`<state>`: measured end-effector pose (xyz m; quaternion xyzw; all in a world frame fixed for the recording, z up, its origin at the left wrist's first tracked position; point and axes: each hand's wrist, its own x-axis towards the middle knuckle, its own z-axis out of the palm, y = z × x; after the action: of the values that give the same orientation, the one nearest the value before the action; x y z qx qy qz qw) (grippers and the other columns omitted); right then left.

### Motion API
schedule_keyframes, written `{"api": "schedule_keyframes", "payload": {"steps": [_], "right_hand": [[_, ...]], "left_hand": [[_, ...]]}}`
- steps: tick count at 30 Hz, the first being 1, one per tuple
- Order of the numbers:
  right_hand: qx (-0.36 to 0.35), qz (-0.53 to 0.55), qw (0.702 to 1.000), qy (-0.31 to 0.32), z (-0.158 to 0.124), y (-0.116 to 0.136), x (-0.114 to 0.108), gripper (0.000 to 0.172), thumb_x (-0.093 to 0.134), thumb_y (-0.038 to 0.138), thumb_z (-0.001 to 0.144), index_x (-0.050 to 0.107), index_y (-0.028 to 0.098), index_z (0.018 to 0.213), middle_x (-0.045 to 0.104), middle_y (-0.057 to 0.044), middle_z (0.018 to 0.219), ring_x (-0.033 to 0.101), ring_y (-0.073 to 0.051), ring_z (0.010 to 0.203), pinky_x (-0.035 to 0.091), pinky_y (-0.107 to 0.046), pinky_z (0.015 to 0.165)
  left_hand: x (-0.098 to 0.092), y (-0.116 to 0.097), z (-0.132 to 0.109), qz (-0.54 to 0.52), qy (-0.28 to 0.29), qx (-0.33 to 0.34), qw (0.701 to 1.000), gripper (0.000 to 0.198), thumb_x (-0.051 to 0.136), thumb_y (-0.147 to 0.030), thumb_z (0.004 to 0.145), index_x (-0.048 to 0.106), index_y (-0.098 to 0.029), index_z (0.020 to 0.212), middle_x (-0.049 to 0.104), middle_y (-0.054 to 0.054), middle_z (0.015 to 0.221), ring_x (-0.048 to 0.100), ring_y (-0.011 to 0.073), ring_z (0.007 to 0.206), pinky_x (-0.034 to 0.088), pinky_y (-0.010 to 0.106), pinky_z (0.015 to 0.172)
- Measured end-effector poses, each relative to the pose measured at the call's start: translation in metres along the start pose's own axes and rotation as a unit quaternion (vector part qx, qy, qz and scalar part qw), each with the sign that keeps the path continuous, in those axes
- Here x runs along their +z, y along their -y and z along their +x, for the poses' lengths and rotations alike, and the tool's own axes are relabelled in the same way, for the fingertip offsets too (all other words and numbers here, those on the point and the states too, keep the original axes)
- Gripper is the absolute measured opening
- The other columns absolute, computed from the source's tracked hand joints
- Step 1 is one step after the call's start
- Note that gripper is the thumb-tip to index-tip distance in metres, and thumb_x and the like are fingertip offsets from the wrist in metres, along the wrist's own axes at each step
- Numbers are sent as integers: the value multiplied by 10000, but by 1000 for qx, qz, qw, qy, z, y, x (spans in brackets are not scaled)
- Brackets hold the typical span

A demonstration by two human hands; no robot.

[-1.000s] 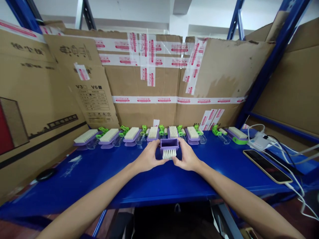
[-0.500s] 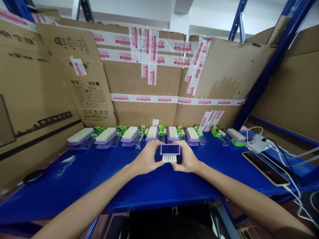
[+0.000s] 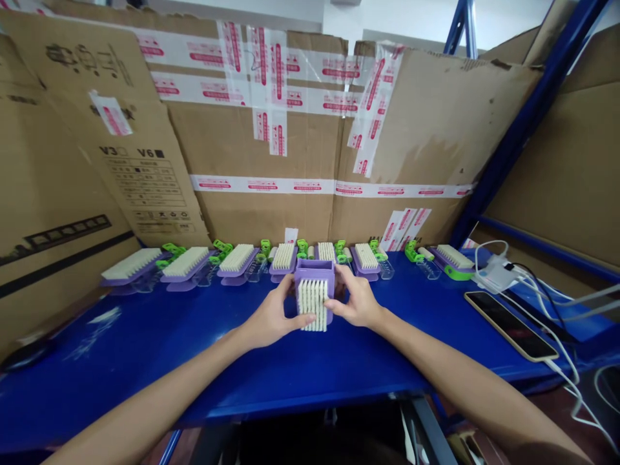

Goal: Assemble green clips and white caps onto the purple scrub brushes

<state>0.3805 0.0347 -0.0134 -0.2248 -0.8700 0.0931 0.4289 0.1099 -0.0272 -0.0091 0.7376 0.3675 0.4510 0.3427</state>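
A purple scrub brush (image 3: 314,305) with cream bristles is held up over the blue table, its bristles facing me and its hollow end at the top. My left hand (image 3: 272,315) grips its left side, thumb across the lower bristles. My right hand (image 3: 357,299) holds the right side, with the thumb on the bristle edge. Behind it stands a row of similar brushes, among them one brush (image 3: 237,258) at left and another brush (image 3: 367,257) at right. Green clips (image 3: 265,248) and clear plastic parts (image 3: 386,268) lie between them.
Taped cardboard (image 3: 271,213) walls the back of the blue table (image 3: 232,381). At right are a phone (image 3: 511,326), a white power adapter (image 3: 496,274) and cables. One brush with a green end (image 3: 454,258) lies near them. A dark round object (image 3: 24,355) sits at far left.
Both hands have tilted the brush, so its bristle face now shows instead of the hollow end, and it sits slightly further left in view. The camera view has shifted too.
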Motion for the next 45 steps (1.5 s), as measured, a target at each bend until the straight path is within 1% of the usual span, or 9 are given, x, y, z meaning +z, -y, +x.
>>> {"api": "schedule_keyframes", "payload": {"steps": [5,10,18,26,31,34,39,42,45], "right_hand": [[57,36,998,17,-1,7,1,784,628,818,1088,495,208,1562,759,6,842,733,-225,652,602,-352,599],[88,29,995,34,2,12,1,740,601,807,1108,486,223,1547,783,-5,886,757,-247,709,597,-377,650],[103,37,992,63,7,18,-3,550,496,816,1144,530,267,1157,781,-27,915,741,-239,773,556,-377,706],[66,-22,995,74,8,13,-15,676,537,807,1143,587,208,1453,809,-34,948,740,-224,777,548,-361,725],[65,-77,994,-31,8,-1,-37,504,484,670,1211,668,231,1376,777,-4,854,696,-190,672,503,-324,668],[100,-123,979,-128,10,-14,-52,385,514,559,1216,708,231,1270,734,7,786,669,-180,640,467,-312,647],[164,-221,932,-235,15,-49,-89,319,510,468,1181,717,228,1213,728,-18,801,680,-215,698,482,-325,692],[220,-314,892,-238,13,-73,-121,307,473,384,1163,708,210,1256,781,-116,1003,718,-303,987,548,-404,937],[302,-404,844,-183,2,-97,-149,354,412,310,1151,706,164,1283,733,-232,1313,641,-376,1218,497,-511,1126]], "left_hand": [[1,0,0,-60,6,-19,998,670,955,-501,918,618,-222,1425,782,182,1438,776,403,1326,625,552,1162],[0,3,-2,-105,24,-43,993,728,907,-548,964,548,-238,1515,740,182,1493,725,416,1407,620,572,1182],[-4,6,-1,-150,42,-76,985,777,834,-631,1025,516,-271,1636,624,159,1681,592,423,1582,474,625,1361],[-4,5,0,-178,28,-93,979,799,873,-588,999,556,-272,1661,642,158,1692,564,439,1621,451,614,1381],[-4,6,1,-231,-38,-172,957,807,921,-625,936,620,-296,1608,755,134,1538,699,412,1480,613,534,1228],[-4,2,2,-288,-61,-215,931,840,947,-638,888,636,-290,1586,812,133,1430,776,403,1357,696,497,1086],[-7,-4,4,-348,-93,-236,903,770,940,-643,862,714,-202,1452,850,157,1356,811,405,1290,730,479,1019],[-9,-4,6,-352,-104,-238,899,648,883,-617,926,749,-176,1381,869,161,1302,838,391,1228,737,486,1011],[-9,-4,6,-355,-102,-230,900,569,849,-571,972,761,-167,1362,879,155,1268,855,375,1187,739,485,1009]]}}
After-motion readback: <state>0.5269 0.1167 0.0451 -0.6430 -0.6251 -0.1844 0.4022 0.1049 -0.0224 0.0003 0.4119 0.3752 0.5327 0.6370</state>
